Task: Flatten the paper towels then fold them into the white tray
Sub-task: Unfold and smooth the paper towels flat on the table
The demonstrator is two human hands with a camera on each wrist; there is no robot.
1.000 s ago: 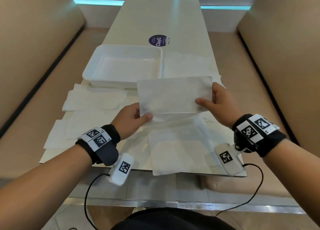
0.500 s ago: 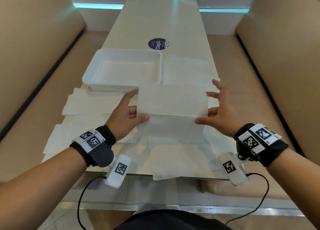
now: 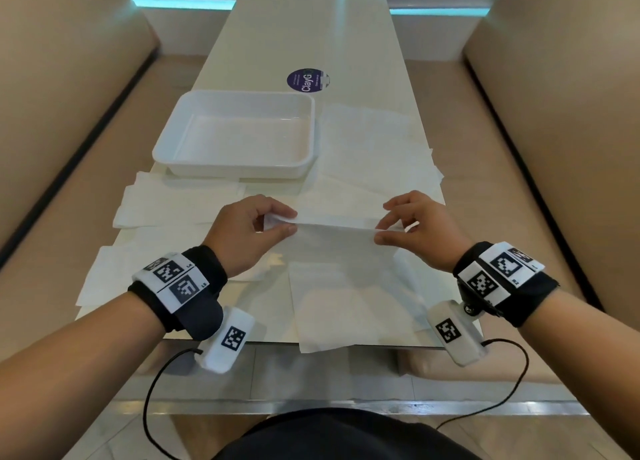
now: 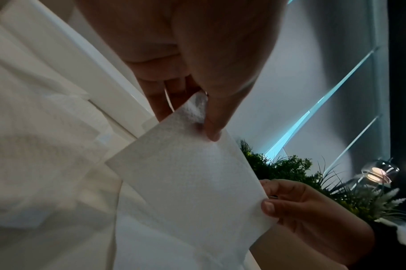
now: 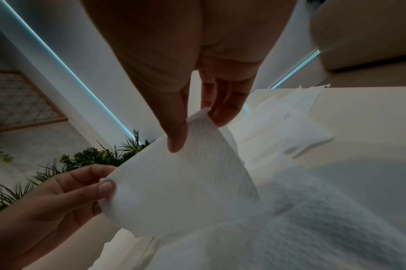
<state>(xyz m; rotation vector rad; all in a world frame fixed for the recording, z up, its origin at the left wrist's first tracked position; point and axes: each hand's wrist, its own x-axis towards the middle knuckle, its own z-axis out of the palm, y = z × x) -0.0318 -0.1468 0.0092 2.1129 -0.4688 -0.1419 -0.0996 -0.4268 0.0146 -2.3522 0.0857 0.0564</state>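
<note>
Both hands hold one folded paper towel [image 3: 335, 241] up off the table, just in front of the white tray [image 3: 235, 163]. The left hand [image 3: 242, 232] pinches its left upper corner between thumb and curled forefinger; from the left wrist view the thumb tip presses flat on the embossed sheet while the other fingers tuck in behind it. The right hand [image 3: 420, 229] pinches the opposite corner the same way, thumb underneath and forefinger on top, with the remaining fingers loosely spread and lifted clear. The towel is stretched between the two pinches so its top edge runs in a straight doubled fold, and the rest hangs down toward the person.

The sheet is thin, soft and white, with a fine dimpled quilting that shows clearly in the right wrist view, where its near end curls over into a rounded bulge. The tray is a shallow rectangular dish with rounded corners and a smooth glossy rim, sitting on the pale table [image 3: 298, 36] left of centre. More loose paper towels [image 3: 349, 307] lie flat and overlapping on the tabletop beneath the hands, beside the tray and at the near edge, some overhanging it. A round purple sticker [image 3: 307, 80] lies just beyond the tray.
</note>
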